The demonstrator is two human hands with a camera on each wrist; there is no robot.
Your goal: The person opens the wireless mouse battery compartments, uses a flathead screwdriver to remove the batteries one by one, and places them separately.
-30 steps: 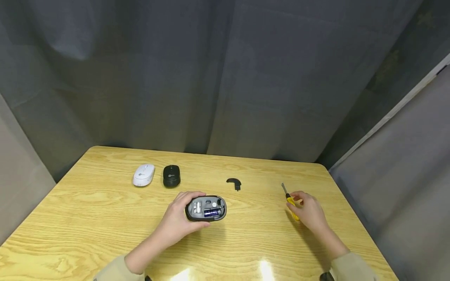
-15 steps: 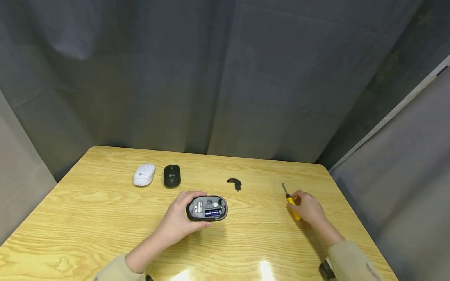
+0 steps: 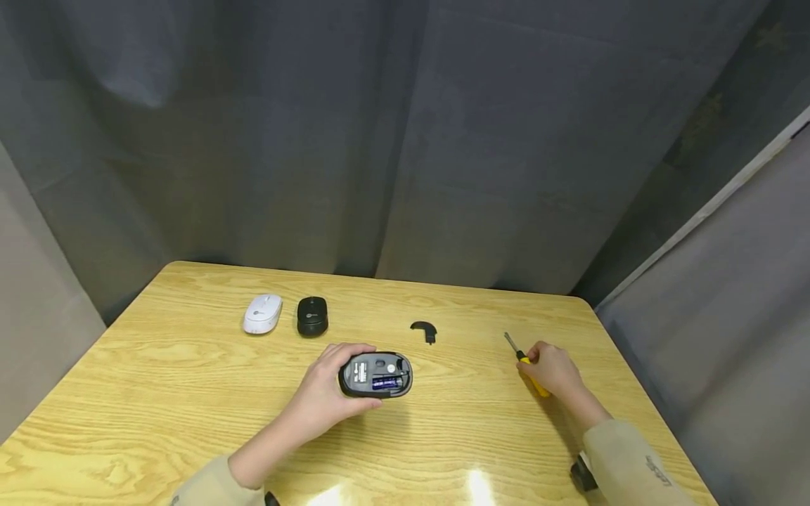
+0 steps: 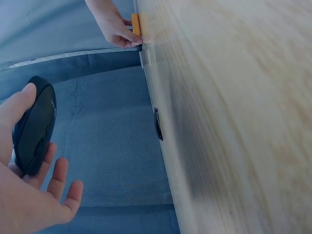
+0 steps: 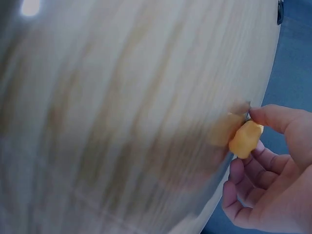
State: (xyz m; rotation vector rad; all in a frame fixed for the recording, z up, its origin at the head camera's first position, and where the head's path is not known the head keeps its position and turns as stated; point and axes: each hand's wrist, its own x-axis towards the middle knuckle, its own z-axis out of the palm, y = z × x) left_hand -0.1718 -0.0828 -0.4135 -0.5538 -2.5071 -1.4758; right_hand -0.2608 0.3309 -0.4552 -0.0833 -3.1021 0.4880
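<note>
My left hand (image 3: 325, 393) grips a dark computer mouse (image 3: 361, 372) by its sides, above the table. Its underside faces me, with the battery bay uncovered and a blue battery (image 3: 387, 382) lying inside. In the left wrist view the same mouse (image 4: 35, 126) sits between thumb and fingers. Over on the right, my right hand (image 3: 555, 370) pinches a screwdriver by its yellow handle (image 3: 539, 386), the metal shaft (image 3: 510, 342) pointing away to the back left. The right wrist view has the handle's end (image 5: 245, 140) between thumb and fingers, close at the tabletop.
A black battery cover (image 3: 427, 330) lies on the wooden table (image 3: 190, 422) beyond the held mouse. At the back left are a white mouse (image 3: 262, 314) and a black mouse (image 3: 312, 316). Grey curtains (image 3: 405, 140) hang behind the table.
The screwdriver has turned slightly in my right hand, its tip swinging a little leftward, and those fingers have shifted on the handle. My left hand keeps holding the mouse nearly still.
</note>
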